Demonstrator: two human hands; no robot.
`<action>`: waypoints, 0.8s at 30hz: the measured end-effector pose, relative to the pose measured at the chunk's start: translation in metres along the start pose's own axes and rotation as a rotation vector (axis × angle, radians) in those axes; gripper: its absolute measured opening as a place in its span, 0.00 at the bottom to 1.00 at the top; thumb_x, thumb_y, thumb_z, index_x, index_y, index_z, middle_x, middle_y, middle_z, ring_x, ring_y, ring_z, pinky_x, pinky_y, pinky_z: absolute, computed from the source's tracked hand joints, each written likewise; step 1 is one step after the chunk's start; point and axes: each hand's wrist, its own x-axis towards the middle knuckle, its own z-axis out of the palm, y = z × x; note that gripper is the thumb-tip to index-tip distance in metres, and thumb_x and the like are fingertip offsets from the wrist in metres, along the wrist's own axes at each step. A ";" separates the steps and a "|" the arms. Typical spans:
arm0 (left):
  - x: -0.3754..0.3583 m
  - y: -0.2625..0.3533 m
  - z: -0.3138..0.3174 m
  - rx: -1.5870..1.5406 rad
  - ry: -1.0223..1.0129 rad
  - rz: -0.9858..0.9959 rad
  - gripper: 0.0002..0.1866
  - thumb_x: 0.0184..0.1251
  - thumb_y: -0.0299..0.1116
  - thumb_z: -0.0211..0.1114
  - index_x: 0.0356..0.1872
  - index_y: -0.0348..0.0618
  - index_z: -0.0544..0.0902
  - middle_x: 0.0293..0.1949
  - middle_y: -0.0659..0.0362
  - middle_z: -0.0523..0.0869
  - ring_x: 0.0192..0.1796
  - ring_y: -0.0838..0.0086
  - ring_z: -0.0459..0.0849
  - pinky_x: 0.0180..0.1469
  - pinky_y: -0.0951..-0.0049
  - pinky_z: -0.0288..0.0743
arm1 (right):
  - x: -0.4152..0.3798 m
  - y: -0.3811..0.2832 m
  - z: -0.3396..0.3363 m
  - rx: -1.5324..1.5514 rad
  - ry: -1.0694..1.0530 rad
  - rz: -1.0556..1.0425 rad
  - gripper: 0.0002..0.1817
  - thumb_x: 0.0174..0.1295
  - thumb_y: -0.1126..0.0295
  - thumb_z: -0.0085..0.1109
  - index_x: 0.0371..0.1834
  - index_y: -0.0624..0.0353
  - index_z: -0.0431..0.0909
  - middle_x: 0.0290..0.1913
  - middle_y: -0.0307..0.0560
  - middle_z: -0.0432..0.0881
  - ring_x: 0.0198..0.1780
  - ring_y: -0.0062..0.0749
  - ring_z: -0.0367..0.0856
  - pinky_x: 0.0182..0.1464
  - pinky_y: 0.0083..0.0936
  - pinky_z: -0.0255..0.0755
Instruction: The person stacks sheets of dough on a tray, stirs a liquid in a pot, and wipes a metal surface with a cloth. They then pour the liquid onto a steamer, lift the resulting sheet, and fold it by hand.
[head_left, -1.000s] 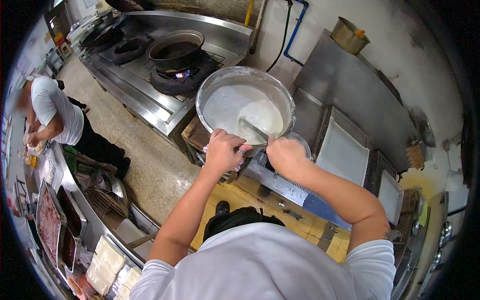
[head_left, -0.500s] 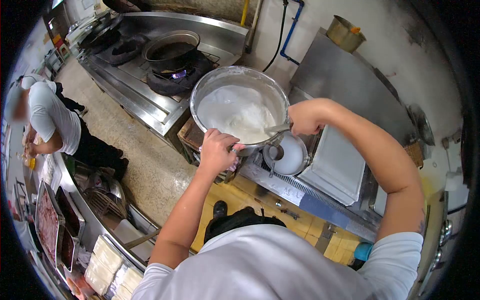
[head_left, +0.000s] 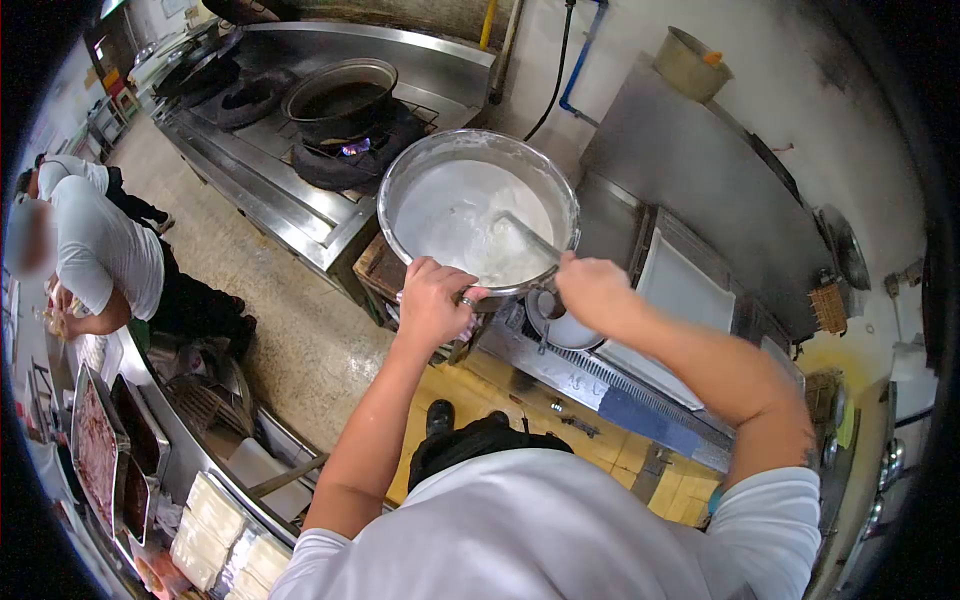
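Note:
A large metal bowl (head_left: 400, 228) of white, milky batter (head_left: 450, 215) stands between the stove and the side counter. My left hand (head_left: 437, 303) is closed over the near rim, a ring on one finger. In my right hand (head_left: 594, 290) I grip the handle of a metal stirring utensil (head_left: 530, 238), slanting down into the batter. The utensil's lower end is under the surface, so its shape is hidden. Just right of the bowl, partly behind my right hand, lies a round white container (head_left: 572, 332) with a small handled cup on it.
A dark wok (head_left: 340, 100) sits over a lit burner on the steel stove (head_left: 290, 205). White rectangular trays (head_left: 680, 290) lie on the right counter. Two co-workers (head_left: 110, 245) stand at the left worktable, which holds trays of reddish food (head_left: 100, 440) and pale slabs (head_left: 205, 530).
My right hand has swung toward me and left across the bowl's right rim, turning the utensil through the batter. My left hand stays on the rim. The nearer co-worker leans lower.

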 end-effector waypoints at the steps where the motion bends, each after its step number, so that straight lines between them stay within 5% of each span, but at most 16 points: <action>1: -0.001 0.000 0.000 -0.002 0.000 -0.001 0.10 0.58 0.41 0.77 0.32 0.46 0.92 0.35 0.59 0.92 0.40 0.61 0.84 0.62 0.58 0.71 | -0.001 0.007 -0.015 0.004 -0.048 -0.015 0.12 0.64 0.74 0.58 0.43 0.65 0.89 0.47 0.60 0.89 0.50 0.52 0.91 0.49 0.43 0.86; 3: -0.001 -0.001 0.001 -0.005 0.000 -0.003 0.10 0.58 0.41 0.77 0.32 0.46 0.92 0.35 0.59 0.92 0.41 0.60 0.84 0.62 0.58 0.71 | -0.001 0.017 -0.057 -0.010 -0.216 -0.047 0.13 0.61 0.75 0.60 0.45 0.66 0.88 0.49 0.62 0.89 0.51 0.53 0.90 0.48 0.44 0.86; 4: -0.001 -0.001 0.001 -0.003 0.004 -0.001 0.10 0.58 0.41 0.77 0.32 0.46 0.92 0.35 0.59 0.92 0.41 0.60 0.84 0.62 0.58 0.71 | 0.005 0.027 -0.067 0.047 -0.198 -0.109 0.12 0.55 0.77 0.57 0.36 0.70 0.88 0.39 0.65 0.89 0.41 0.58 0.91 0.41 0.50 0.84; 5: -0.001 -0.002 0.002 -0.001 0.008 0.002 0.10 0.58 0.41 0.77 0.31 0.46 0.92 0.34 0.59 0.92 0.41 0.60 0.84 0.62 0.58 0.71 | 0.019 0.029 -0.081 -0.039 -0.399 -0.054 0.11 0.58 0.74 0.57 0.32 0.69 0.87 0.30 0.62 0.88 0.32 0.49 0.90 0.34 0.47 0.82; 8: 0.000 -0.002 0.002 0.000 0.014 0.002 0.11 0.58 0.42 0.77 0.31 0.47 0.92 0.34 0.59 0.91 0.41 0.60 0.83 0.61 0.58 0.71 | 0.039 0.037 -0.099 -0.024 -0.578 -0.113 0.14 0.62 0.65 0.60 0.27 0.67 0.84 0.19 0.53 0.81 0.19 0.35 0.81 0.24 0.39 0.75; 11: 0.000 -0.001 0.000 -0.010 0.007 -0.001 0.11 0.58 0.43 0.77 0.31 0.46 0.92 0.33 0.59 0.91 0.41 0.60 0.83 0.62 0.58 0.71 | 0.030 0.029 -0.094 0.092 -0.554 -0.173 0.16 0.63 0.65 0.59 0.29 0.69 0.84 0.21 0.55 0.83 0.21 0.38 0.82 0.25 0.39 0.77; 14: 0.000 0.001 -0.001 -0.015 -0.009 -0.009 0.12 0.58 0.43 0.77 0.31 0.46 0.92 0.33 0.59 0.91 0.41 0.60 0.84 0.62 0.58 0.71 | 0.008 -0.003 -0.060 0.138 -0.288 -0.187 0.16 0.61 0.69 0.55 0.41 0.71 0.87 0.40 0.69 0.88 0.45 0.61 0.89 0.49 0.49 0.82; 15: 0.001 0.001 -0.002 -0.014 -0.015 -0.012 0.12 0.58 0.43 0.77 0.31 0.46 0.91 0.33 0.59 0.91 0.41 0.60 0.84 0.62 0.58 0.71 | 0.007 -0.012 -0.034 0.175 -0.140 -0.131 0.12 0.56 0.75 0.61 0.38 0.75 0.86 0.40 0.66 0.89 0.41 0.54 0.91 0.43 0.46 0.85; 17: 0.000 0.000 -0.002 0.005 -0.013 -0.002 0.12 0.58 0.43 0.77 0.31 0.45 0.91 0.33 0.59 0.91 0.41 0.60 0.83 0.62 0.58 0.71 | 0.003 -0.025 -0.004 0.094 0.043 -0.132 0.17 0.64 0.73 0.53 0.48 0.78 0.82 0.36 0.68 0.88 0.40 0.58 0.91 0.41 0.48 0.85; 20: 0.000 0.001 -0.001 0.011 -0.004 0.005 0.12 0.58 0.43 0.77 0.31 0.45 0.91 0.34 0.59 0.91 0.40 0.59 0.83 0.62 0.57 0.71 | 0.002 -0.021 0.018 -0.004 0.149 -0.016 0.11 0.63 0.75 0.56 0.42 0.70 0.86 0.41 0.62 0.89 0.43 0.55 0.92 0.44 0.43 0.87; 23: 0.000 0.001 0.002 0.025 0.020 0.013 0.12 0.56 0.43 0.78 0.30 0.46 0.91 0.32 0.59 0.91 0.40 0.60 0.84 0.61 0.58 0.71 | 0.004 0.016 0.016 -0.016 0.152 -0.086 0.14 0.63 0.74 0.54 0.46 0.74 0.82 0.33 0.63 0.89 0.36 0.54 0.91 0.36 0.45 0.86; 24: 0.000 0.001 0.002 0.035 0.031 0.015 0.11 0.55 0.43 0.78 0.30 0.47 0.91 0.31 0.59 0.90 0.40 0.60 0.84 0.60 0.58 0.72 | 0.015 0.039 0.021 -0.025 0.181 -0.255 0.12 0.60 0.74 0.57 0.41 0.71 0.85 0.30 0.60 0.88 0.29 0.50 0.90 0.33 0.41 0.85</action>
